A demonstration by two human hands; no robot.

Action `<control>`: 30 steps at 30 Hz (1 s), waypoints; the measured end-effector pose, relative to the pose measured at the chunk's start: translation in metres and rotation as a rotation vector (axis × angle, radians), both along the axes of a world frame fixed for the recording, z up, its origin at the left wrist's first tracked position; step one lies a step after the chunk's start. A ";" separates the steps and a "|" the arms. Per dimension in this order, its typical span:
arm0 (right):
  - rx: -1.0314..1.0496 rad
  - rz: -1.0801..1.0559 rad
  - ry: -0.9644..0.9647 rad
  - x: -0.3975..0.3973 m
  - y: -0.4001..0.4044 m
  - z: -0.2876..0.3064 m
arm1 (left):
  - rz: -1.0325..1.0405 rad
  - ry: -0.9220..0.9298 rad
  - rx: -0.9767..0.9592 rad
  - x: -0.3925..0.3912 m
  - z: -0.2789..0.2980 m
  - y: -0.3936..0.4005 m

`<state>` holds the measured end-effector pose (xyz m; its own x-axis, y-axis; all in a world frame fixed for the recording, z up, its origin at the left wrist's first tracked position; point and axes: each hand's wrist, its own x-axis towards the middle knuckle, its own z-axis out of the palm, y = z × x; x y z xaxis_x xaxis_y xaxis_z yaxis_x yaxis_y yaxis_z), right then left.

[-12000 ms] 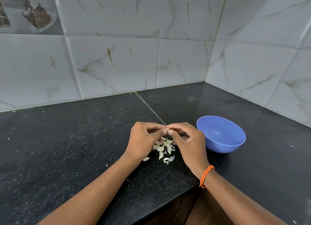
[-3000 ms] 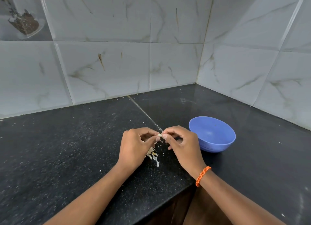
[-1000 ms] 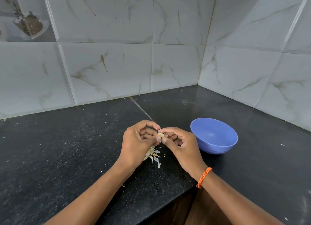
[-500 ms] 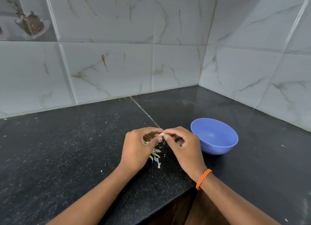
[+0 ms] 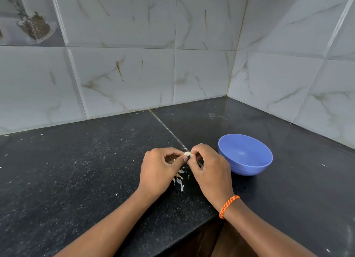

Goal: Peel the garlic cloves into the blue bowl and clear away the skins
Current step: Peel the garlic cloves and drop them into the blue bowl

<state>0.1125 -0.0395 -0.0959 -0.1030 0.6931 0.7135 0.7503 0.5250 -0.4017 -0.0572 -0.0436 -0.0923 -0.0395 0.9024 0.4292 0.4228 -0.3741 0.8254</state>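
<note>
Garlic clove sat pinched between both sets of fingertips, a small pale thing held just above the black counter. Left hand had its fingers curled in tight, thumb and forefinger nipping the clove's near end. Right hand, the one with the orange wristband, was curled the same way and pinching at the other end, nails working at the skin, it seemed.

Directly below the fingers lay a small scatter of skins on the counter, papery flakes between the two wrists. Just beyond the right hand's knuckles stood the blue bowl, near but not touching them. Whether it held any peeled cloves, I could not tell; what showed of its inside looked bare.

That clove would likely handle as firm and very light, but slick once bare, so it could squirt out of a hard pinch. Better hold: the flat root end for the steadying fingers, the pointed tip for the peeling nail. The skins looked thin, dry and brittle, apt to tear into bits and drift, so sweeping them together with the edge of a hand would probably beat picking them up one by one.
</note>
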 end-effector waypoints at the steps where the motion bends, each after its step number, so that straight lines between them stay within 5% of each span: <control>1: -0.008 0.004 0.011 0.000 0.000 0.000 | -0.008 0.006 0.002 0.000 0.000 -0.001; 30: -0.302 0.352 0.546 0.002 0.004 0.004 | -0.383 -0.454 -0.199 -0.012 0.008 0.002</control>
